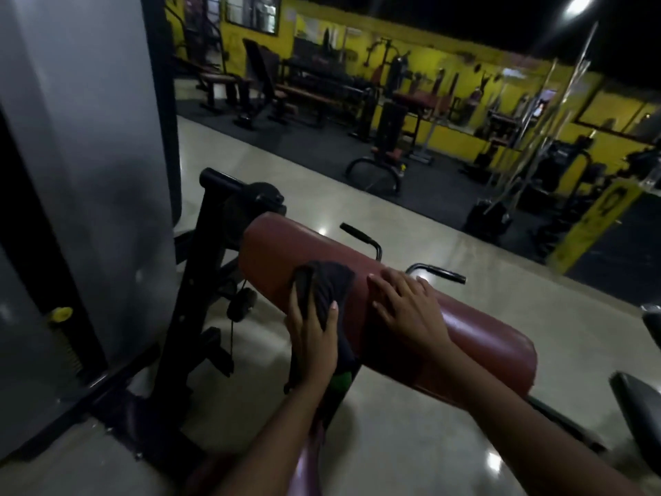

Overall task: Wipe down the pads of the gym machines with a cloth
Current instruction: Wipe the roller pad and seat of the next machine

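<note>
A long dark-red padded rest (282,245) lies across the middle of the view on a black machine frame. A dark cloth (327,286) is bunched on the pad's near face. My left hand (314,334) holds the cloth against the pad, thumb and fingers around its lower part. My right hand (407,306) lies flat on the pad just to the right of the cloth, fingers spread and straight. Part of the cloth hangs down under my left hand.
The machine's black upright (200,266) and a grey shroud (86,155) stand at left. Two black handles (361,238) (440,272) stick up beyond the pad. A black seat edge (640,399) is at far right. Benches and racks line the yellow back wall.
</note>
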Available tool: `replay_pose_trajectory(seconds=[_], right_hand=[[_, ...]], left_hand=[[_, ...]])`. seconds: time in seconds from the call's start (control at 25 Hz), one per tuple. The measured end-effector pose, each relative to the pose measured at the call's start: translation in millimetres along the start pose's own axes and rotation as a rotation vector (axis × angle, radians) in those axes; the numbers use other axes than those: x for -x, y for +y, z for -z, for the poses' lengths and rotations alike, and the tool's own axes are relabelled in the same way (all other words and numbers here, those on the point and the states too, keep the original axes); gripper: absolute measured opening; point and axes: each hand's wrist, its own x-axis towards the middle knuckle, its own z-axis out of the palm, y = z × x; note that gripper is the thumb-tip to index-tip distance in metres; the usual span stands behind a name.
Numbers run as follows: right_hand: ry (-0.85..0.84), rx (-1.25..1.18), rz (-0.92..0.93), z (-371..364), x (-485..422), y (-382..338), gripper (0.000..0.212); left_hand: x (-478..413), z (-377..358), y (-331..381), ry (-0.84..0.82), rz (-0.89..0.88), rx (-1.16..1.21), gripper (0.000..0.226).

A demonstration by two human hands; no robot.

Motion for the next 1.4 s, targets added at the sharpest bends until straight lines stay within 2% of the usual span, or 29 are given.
replay_pose_trajectory(seconds=[0.12,0.2,0.32,0.44,0.56,0.68,0.96,1.08,1.16,1.24,1.4], right_hand=[[-0.053,0.102,0.042,-13.7,-4.4,18.6,0.055],[-0.053,0.115,0.054,-18.8,-5.2,18.5,0.057],[0.008,0.118,0.055,-21.1,-6.0,20.5,0.054],[0.043,0.110,0.068,-21.3,-5.9,20.4,0.055],[0.039,0.109,0.067,-21.5,-4.3,19.3,0.053],[0.037,0.103,0.063,-19.1,-5.8,20.3,0.054],[-0.044,0.028,0.014,-9.4,-9.9,12.2,0.055],[0.002,-0.078,-0.003,-5.5,-41.9,-6.9,0.054],[-0.064,-0.197,-0.105,-10.0,-75.4,-25.7,0.049],[-0.090,-0.211,-0.187,-23.3,-99.9,-43.3,0.049],[-0.005,-0.107,-0.216,-40.2,-104.4,-58.1,0.059]], left_hand=[[-10.3,-53.8,0.7,0.090,-0.230,-0.304,0.056],[-22.7,-76.2,-6.7,0.151,-0.269,-0.439,0.052],[-51.2,-77.5,-14.5,0.267,-0.304,-0.469,0.052],[-61.4,-79.6,-4.6,0.340,-0.175,-0.399,0.054],[-46.3,-85.4,-4.8,0.289,-0.238,-0.448,0.056],[-70.3,-70.3,-7.6,0.271,-0.306,-0.498,0.057],[-121.6,-36.0,4.1,0.329,-0.034,-0.399,0.063],[-95.8,-53.2,2.0,0.313,-0.126,-0.484,0.066],[-104.7,-51.8,0.5,0.304,-0.142,-0.500,0.067],[-131.7,-39.1,0.2,0.344,-0.066,-0.465,0.067],[-179.1,-8.9,1.8,0.348,0.061,-0.468,0.067]])
